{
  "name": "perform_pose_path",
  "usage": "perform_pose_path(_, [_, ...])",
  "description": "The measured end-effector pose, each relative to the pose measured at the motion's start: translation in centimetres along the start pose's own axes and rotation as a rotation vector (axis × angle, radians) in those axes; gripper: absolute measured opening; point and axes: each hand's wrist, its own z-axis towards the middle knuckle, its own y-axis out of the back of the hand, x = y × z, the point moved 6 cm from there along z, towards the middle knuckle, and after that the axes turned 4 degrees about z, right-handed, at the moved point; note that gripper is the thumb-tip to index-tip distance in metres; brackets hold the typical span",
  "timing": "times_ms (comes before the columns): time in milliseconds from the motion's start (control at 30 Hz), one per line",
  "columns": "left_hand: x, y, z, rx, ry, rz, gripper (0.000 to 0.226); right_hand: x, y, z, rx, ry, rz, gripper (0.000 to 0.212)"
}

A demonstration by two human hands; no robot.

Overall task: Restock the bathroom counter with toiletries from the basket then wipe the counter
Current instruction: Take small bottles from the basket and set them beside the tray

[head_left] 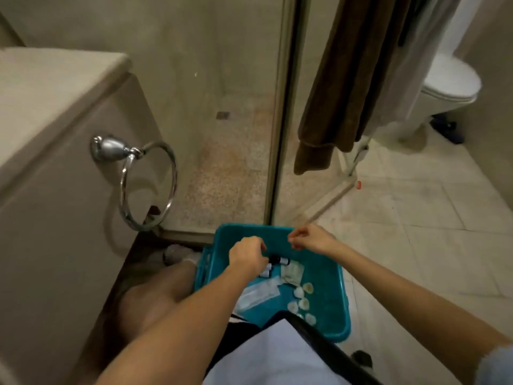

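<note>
1. Pale blue garment fabric with a dark edge [280,354] fills the bottom of the view and hides the near rim of the teal plastic basket [337,298], which sits on the tiled floor at about 6 o'clock.
2. Left hand [247,258] reaches into the basket with its fingers curled downward over small dark-capped bottles [277,261]; it covers most of them, and I cannot tell whether it grips one.
3. Right hand [309,240] hovers over the basket's far rim, at 3 o'clock from the left hand, fingers loosely pinched; whether anything sits between them is too small to make out.
4. Inside the basket lie clear plastic-wrapped packets [259,294], pale square sachets [291,270] and small round white pieces [302,295]; blur hides any labels.
5. At 9 o'clock stands the beige stone bathroom counter [55,87], cut off by the left edge, with a chrome towel ring [147,184] on its side.
6. At 12 o'clock is a glass shower screen [222,107]; a brown towel [347,87] hangs at 1 o'clock.
7. White toilet [447,90] sits at 2 o'clock, partly cut off.
</note>
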Motion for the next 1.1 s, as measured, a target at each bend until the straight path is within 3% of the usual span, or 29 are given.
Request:
perform_pose_path(33, [1.0,-1.6,0.7,0.030,0.040,-0.018,0.026,-1.4,-1.3,1.1,0.029,-0.033,0.000,0.004])
perform_pose_path(167, [5.1,-6.9,3.1,0.129,0.173,-0.098,0.041,-6.0,-5.8,4.9,0.104,-0.179,-0.018,0.018])
perform_pose_path(300, [8.8,-10.3,5.5,0.197,0.285,-0.164,0.040,-9.9,-9.4,8.5,0.126,-0.285,-0.055,0.013])
perform_pose_path(600, [13.8,-14.6,10.3,0.248,0.463,-0.248,0.041,-15.0,-15.9,14.8,0.177,-0.398,-0.162,0.041])
perform_pose_path(767, [15.8,-16.6,12.0,0.261,0.523,-0.253,0.046,-16.8,-17.8,17.7,0.263,-0.308,-0.361,0.048])
perform_pose_path(1000, [15.3,-19.2,13.1,0.265,0.569,-0.414,0.052,-17.2,-18.6,22.4,0.224,-0.050,-0.693,0.062])
perform_pose_path(1100, [14.5,-20.2,13.3,0.249,0.602,-0.499,0.053,-17.3,-18.9,24.1,0.160,0.015,-0.731,0.065])
